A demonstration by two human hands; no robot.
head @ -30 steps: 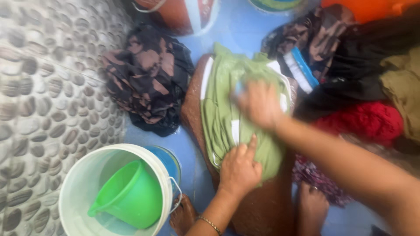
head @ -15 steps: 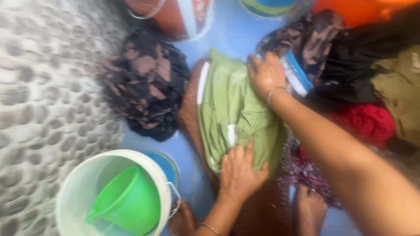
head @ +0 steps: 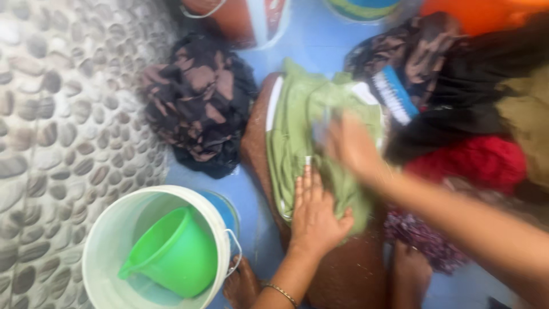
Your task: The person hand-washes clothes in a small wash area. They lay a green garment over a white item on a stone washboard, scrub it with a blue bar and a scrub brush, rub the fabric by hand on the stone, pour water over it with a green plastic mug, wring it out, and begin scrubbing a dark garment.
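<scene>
blue floor lies under everything, with a wall of round grey stones on the left. your left hand (head: 313, 214) lies flat and open on the near end of the green cloth (head: 303, 131), pinning it to the brown board (head: 254, 149) in the middle of the floor. your right hand (head: 349, 146) is on the far part of the cloth. it is blurry, so you cannot tell if it is open or closed, or if it holds something. a blue brush (head: 394, 94) lies just right of the cloth, on a heap of dark clothes (head: 457, 97). a red cloth (head: 474, 160) sits nearer in that heap. a dark patterned cloth (head: 197, 109) lies on the floor to the left. a white bucket (head: 108, 252) stands near left with a green jug (head: 174, 257) inside.

to rub well, keep your left palm pressed down hard so the cloth does not slide. rub with your right hand away from it, in short strokes. keep the cloth spread flat on the board.
</scene>
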